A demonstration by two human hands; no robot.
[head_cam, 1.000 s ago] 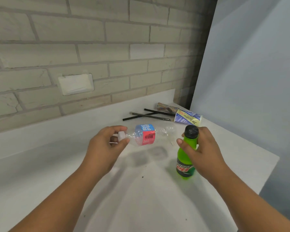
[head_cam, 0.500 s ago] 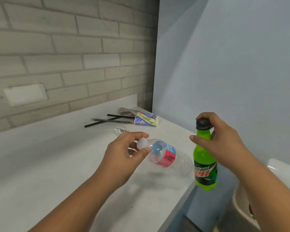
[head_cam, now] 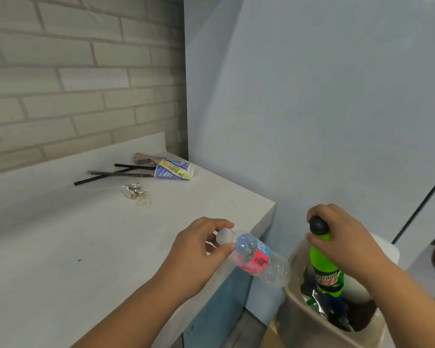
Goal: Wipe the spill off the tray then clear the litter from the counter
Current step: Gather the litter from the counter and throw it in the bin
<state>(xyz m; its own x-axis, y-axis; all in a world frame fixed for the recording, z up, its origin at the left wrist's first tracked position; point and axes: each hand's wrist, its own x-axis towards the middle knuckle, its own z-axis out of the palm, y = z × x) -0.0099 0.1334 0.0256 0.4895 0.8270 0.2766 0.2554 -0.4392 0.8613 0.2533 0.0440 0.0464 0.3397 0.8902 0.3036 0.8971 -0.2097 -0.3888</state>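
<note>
— Where are the bottles held?
— The clear bottle (head_cam: 259,259) is pinched by the left hand (head_cam: 199,249) across the counter's (head_cam: 85,247) right edge. The green bottle (head_cam: 324,267) is gripped by the right hand (head_cam: 342,237) over the bin (head_cam: 297,320), perhaps below its rim.

The bin (head_cam: 295,318) is cut off at the bottom edge; I can't make out its contents. Green bottle (head_cam: 325,268) neck hidden under the right hand (head_cam: 343,238). Brown item (head_cam: 145,156) at the back right corner of the counter (head_cam: 60,247), half behind the paper cup (head_cam: 175,170). White bit (head_cam: 145,204) beside the foil (head_cam: 132,190): too small to tell.
</note>
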